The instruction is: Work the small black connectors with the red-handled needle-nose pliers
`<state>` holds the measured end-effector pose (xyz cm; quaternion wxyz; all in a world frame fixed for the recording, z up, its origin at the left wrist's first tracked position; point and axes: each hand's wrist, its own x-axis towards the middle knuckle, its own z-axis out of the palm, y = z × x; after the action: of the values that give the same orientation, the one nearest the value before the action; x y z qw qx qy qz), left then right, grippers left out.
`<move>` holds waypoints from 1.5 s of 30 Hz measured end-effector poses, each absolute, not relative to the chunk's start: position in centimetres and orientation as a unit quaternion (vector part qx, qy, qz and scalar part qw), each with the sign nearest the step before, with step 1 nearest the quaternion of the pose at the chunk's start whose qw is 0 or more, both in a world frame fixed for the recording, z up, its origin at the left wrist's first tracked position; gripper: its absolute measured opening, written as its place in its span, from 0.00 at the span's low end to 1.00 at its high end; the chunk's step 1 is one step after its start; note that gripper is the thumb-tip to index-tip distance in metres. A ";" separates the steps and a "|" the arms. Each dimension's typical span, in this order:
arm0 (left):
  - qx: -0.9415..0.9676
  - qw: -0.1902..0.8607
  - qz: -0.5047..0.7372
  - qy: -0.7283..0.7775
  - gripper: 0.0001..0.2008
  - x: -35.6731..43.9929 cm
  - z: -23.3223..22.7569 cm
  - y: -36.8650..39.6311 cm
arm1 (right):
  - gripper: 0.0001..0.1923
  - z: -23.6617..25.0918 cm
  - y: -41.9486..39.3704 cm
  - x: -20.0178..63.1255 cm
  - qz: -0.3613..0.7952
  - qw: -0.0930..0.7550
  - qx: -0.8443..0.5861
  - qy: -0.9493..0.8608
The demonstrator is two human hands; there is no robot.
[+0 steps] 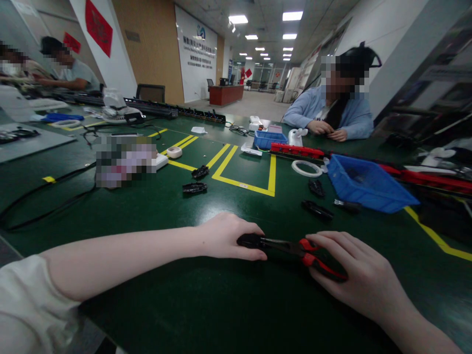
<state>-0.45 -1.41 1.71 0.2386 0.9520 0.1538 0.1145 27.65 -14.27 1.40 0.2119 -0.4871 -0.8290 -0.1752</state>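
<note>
My left hand (pixel 230 238) pinches a small black plastic part (pixel 250 240) between thumb and fingers, low over the green table. My right hand (pixel 356 268) is wrapped round the red and black handles of needle-nose pliers (pixel 308 251). The long jaws of the pliers point left and meet the right end of the black part; whether they grip it cannot be made out. Beyond my right hand lie a black part (pixel 317 209) and another black piece (pixel 316 187). Two similar black parts, a nearer one (pixel 194 188) and a farther one (pixel 200 171), rest beyond my left hand.
A blue bin (pixel 368 184) stands at the right, with a white tape roll (pixel 307 168) beside it. A smaller blue bin (pixel 271 139) is farther back. Yellow tape (pixel 245 186) marks the table (pixel 155 206). A person (pixel 332 108) sits across; others sit far left.
</note>
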 end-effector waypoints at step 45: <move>0.968 0.179 0.107 0.140 0.23 -0.3 1.4 -1.3 | 0.22 1.1 -14.5 27.6 -0.151 0.205 -0.472 -0.844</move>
<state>-0.34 -1.32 1.45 0.1786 0.9680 0.1399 0.1070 27.56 -14.49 1.08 0.2052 -0.4724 -0.8438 -0.1506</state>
